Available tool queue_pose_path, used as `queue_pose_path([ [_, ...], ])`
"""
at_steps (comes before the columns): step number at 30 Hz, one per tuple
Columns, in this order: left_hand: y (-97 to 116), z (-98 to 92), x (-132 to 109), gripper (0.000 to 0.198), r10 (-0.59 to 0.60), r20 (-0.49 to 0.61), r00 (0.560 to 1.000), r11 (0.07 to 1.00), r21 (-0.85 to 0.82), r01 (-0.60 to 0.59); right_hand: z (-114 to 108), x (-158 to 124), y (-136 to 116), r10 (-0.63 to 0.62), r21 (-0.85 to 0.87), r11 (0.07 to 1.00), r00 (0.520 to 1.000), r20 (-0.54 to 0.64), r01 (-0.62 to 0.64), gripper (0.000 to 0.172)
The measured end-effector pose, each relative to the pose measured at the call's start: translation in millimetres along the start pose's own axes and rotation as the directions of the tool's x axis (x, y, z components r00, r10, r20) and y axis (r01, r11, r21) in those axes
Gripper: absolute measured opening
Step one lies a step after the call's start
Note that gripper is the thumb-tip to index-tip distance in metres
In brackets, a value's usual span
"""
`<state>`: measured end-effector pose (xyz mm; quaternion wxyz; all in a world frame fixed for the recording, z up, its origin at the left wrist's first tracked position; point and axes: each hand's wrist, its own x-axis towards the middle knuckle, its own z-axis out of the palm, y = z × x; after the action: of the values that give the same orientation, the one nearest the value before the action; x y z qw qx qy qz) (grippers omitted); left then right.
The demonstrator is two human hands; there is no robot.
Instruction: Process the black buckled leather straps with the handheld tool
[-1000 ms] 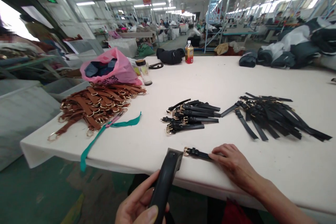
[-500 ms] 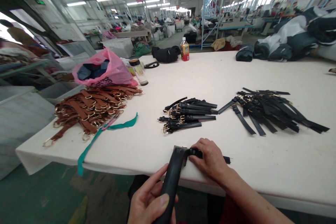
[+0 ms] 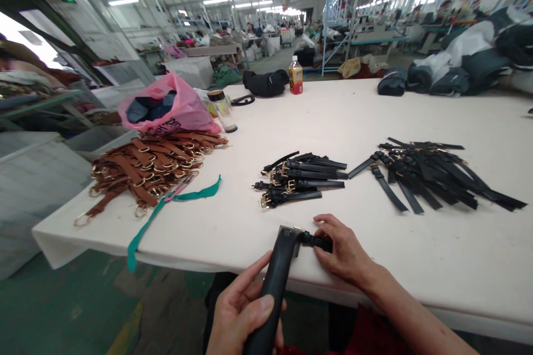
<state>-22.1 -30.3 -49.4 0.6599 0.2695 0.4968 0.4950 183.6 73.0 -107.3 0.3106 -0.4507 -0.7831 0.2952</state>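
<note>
My left hand (image 3: 245, 310) is wrapped round a wide, smooth black strap (image 3: 275, 283), thumb on top, with the strap's upper end at the table edge. A gold-coloured buckle shows at that end, where a short black buckle strap (image 3: 308, 238) runs off to the right. My right hand (image 3: 343, 247) has the short strap between thumb and fingers; its far end is hidden by the hand. Just beyond lies a small pile of black buckle straps (image 3: 306, 183), several with gold buckles. A larger pile of black straps (image 3: 433, 175) is to the right.
Brown straps with gold rings (image 3: 145, 169) are heaped at the left, near a teal ribbon (image 3: 197, 194). Behind them stand a pink bag (image 3: 187, 105) and a jar (image 3: 225, 113). A bottle (image 3: 296, 77), a black pouch (image 3: 266, 83) and dark bundles (image 3: 453, 80) line the far edge.
My right hand has slid a little to the right along the short strap, and its fingers have loosened slightly. The strap's end no longer shows past the hand. My left hand keeps its hold.
</note>
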Motion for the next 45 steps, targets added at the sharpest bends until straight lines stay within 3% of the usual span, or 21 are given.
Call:
queue_pose_path([
  [5, -2, -3.3, -1, 0.064, 0.003, 0.023, 1.0, 1.0, -0.013, -0.003, 2, -5, -4, -0.043, -0.032, 0.999, 0.998, -0.036, 0.041, 0.027],
  [12, -4, -4.3, -2, 0.063, 0.017, 0.019, 1.0, 1.0, -0.019, -0.017, 9, -7, -10, -0.124, -0.258, 0.96, 0.991, -0.047, 0.108, 0.016],
  [16, -4, -3.7, -3, 0.061, 0.004, 0.02, 1.0, 1.0, -0.027, -0.003, 12, -3, -11, -0.125, -0.234, 0.966, 0.991, -0.044, 0.111, 0.013],
  [23, -6, -8.4, -1, 0.062, 0.002, 0.044, 0.999, 1.0, -0.031, -0.001, 11, 4, -13, -0.027, -0.222, 0.974, 0.999, 0.031, 0.033, 0.004],
  [29, -8, -9.8, -3, 0.066, 0.016, 0.027, 1.0, 1.0, -0.025, -0.016, 12, 12, -14, 0.121, -0.131, 0.984, 0.992, 0.022, -0.117, 0.017],
  [37, -5, -10.0, -12, 0.055, 0.016, 0.008, 1.0, 0.997, -0.074, -0.016, 26, 20, -19, 0.231, -0.384, 0.888, 0.968, -0.101, -0.252, 0.018],
  [45, -2, -3.7, -14, 0.053, 0.019, 0.016, 1.0, 0.997, -0.069, -0.018, 26, 22, -23, 0.25, -0.399, 0.876, 0.963, -0.1, -0.269, 0.019],
])
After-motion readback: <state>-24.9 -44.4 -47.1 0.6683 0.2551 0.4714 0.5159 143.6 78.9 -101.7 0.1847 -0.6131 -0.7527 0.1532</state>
